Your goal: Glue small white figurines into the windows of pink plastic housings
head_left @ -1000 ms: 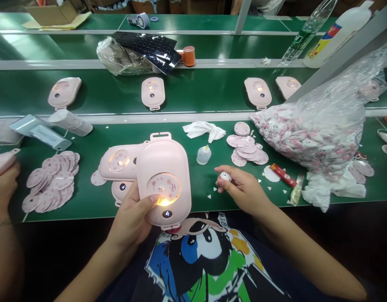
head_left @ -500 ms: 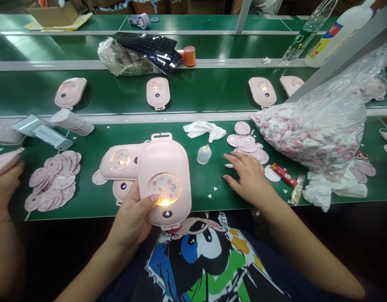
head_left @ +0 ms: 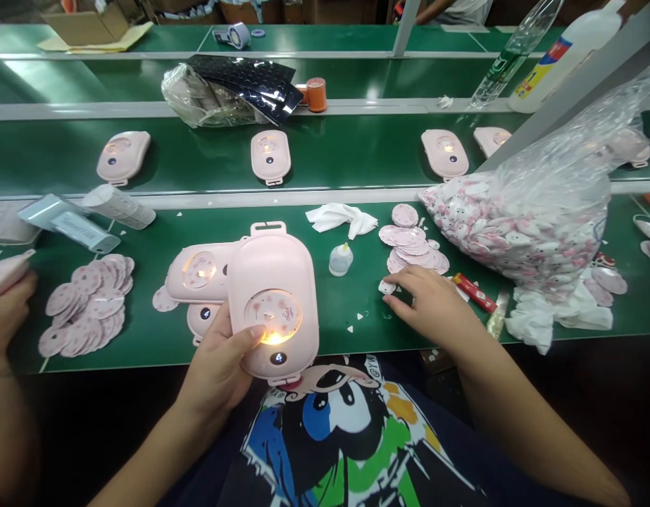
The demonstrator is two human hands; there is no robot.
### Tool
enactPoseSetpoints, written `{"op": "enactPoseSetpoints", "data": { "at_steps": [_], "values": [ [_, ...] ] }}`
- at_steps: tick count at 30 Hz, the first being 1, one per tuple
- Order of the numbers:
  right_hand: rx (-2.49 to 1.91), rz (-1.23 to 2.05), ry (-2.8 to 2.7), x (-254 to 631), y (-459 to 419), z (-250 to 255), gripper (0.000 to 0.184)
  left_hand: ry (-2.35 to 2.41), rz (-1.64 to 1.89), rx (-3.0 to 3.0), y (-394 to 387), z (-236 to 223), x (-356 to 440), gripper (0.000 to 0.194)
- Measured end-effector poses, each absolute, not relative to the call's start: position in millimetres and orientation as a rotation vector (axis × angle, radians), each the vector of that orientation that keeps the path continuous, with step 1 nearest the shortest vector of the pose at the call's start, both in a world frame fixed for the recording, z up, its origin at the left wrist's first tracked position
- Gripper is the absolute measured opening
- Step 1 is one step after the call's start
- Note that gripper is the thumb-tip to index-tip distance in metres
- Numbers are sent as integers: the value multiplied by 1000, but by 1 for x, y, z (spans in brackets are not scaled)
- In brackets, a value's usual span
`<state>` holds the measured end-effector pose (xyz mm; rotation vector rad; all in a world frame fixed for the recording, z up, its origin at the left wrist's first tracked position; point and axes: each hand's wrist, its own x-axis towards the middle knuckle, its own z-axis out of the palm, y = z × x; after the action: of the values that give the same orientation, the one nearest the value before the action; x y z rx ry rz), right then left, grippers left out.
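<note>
My left hand (head_left: 227, 355) grips a pale pink rounded case (head_left: 276, 264) upright, thumb across its round window. Inside that window a printed disc glows yellow at its lower edge, and a small dark display below reads 4. At the table's right part, my right hand (head_left: 422, 299) has thumb and index finger closed on a small white piece with a face print (head_left: 386, 287). Just beyond those fingers lies a pile of pink printed discs (head_left: 409, 239). Behind the held case, another lit pink case (head_left: 198, 271) rests partly over a further one (head_left: 199, 320).
A small translucent dropper bottle (head_left: 341, 260) and white tissue (head_left: 340, 220) stand between my hands. To the right are a large bag of printed pieces (head_left: 520, 225) and a red tube (head_left: 475, 292). A co-worker's hand (head_left: 10, 310) is beside the left disc pile (head_left: 86, 306).
My right hand has lowered slightly and its fingers have closed on the small white piece, lifting it into view. My left hand keeps the case nearly still. Cases on the belt shifted slightly right.
</note>
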<state>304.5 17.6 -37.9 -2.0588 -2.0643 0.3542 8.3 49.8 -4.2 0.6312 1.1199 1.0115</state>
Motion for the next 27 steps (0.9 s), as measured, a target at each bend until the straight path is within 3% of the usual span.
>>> {"op": "enactPoseSetpoints", "data": {
  "at_steps": [27],
  "values": [
    [-2070, 372, -2218, 311, 24, -39, 20, 1133, 1011, 605, 47, -6, 9, 58]
  ]
}}
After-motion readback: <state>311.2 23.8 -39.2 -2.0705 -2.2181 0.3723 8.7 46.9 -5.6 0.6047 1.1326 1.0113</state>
